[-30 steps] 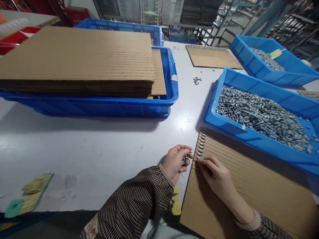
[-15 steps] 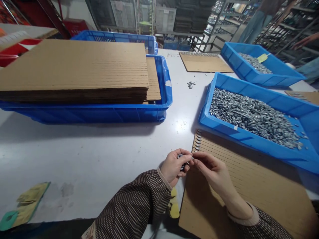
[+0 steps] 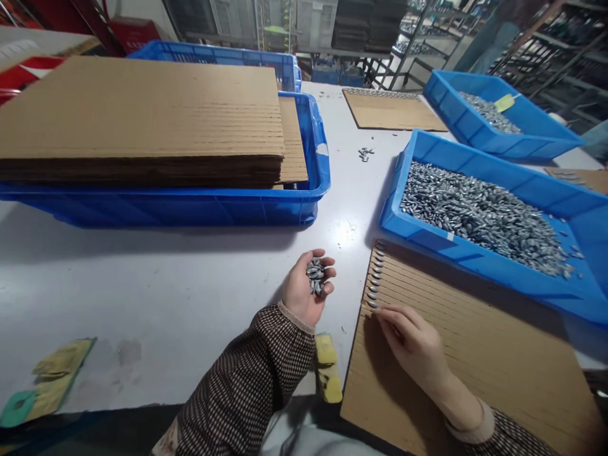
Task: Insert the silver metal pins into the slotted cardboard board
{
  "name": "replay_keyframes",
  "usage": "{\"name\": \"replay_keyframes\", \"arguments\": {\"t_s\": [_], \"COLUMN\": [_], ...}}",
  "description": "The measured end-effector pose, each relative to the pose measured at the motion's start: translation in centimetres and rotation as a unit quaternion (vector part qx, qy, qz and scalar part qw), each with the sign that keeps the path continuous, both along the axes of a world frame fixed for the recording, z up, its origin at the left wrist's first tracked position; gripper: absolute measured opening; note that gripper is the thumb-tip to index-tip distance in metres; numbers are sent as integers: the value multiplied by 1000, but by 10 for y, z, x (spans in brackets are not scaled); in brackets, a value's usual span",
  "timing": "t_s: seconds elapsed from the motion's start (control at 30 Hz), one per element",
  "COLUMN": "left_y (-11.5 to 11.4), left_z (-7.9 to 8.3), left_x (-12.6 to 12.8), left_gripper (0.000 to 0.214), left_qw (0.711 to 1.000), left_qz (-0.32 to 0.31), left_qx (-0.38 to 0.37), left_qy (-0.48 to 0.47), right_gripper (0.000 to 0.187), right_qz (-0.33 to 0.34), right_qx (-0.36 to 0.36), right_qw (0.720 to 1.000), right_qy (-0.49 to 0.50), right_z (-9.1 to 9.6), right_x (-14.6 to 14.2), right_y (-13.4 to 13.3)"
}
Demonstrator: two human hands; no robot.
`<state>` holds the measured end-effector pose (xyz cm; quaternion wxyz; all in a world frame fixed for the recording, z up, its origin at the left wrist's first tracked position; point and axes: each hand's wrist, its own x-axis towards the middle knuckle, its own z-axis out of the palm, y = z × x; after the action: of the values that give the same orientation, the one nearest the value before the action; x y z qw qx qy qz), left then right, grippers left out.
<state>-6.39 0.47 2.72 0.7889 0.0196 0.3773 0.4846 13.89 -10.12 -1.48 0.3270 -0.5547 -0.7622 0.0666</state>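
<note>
**Handful of slugs, one slotted card**

The left hand (image 3: 306,285) is cupped palm-up over the table (image 3: 142,285), fingers curled around a small heap of slugs (image 3: 315,277), maybe a dozen. They're hard to count at this size. The right hand (image 3: 411,339) lies on the card (image 3: 475,354) with its fingertips at the left edge, just under the row of slugs already seated (image 3: 373,282), roughly ten of them. I can't tell if it's pinching one.

My guess is these are dense for their size, smooth, tapered at both ends and prone to rolling. A two-finger pinch at the fat middle looks safest to me. The card is thin, so it will flex if lifted by a corner.

Counts:
- Four blue bins: two hold slugs, near (image 3: 456,250) and far (image 3: 498,136). One holds the card stack (image 3: 142,114), and another sits behind it.
- Three loose cards, counting one at the back (image 3: 394,111) and a sliver on the right.
- A few stray slugs (image 3: 365,154) on the table.
</note>
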Motion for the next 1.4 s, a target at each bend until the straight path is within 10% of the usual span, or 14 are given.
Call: {"name": "replay_keyframes", "arguments": {"t_s": [1.4], "left_y": [-26], "left_z": [-16], "left_x": [17], "left_gripper": [32], "left_qw": [977], "left_qz": [-198], "left_qx": [49], "left_qy": [64], "right_gripper": [28], "right_qz": [39], "right_qx": [6], "right_qw": [999], "right_qy": [-30], "right_z": [-18], "right_x": [-4], "right_y": [8]}}
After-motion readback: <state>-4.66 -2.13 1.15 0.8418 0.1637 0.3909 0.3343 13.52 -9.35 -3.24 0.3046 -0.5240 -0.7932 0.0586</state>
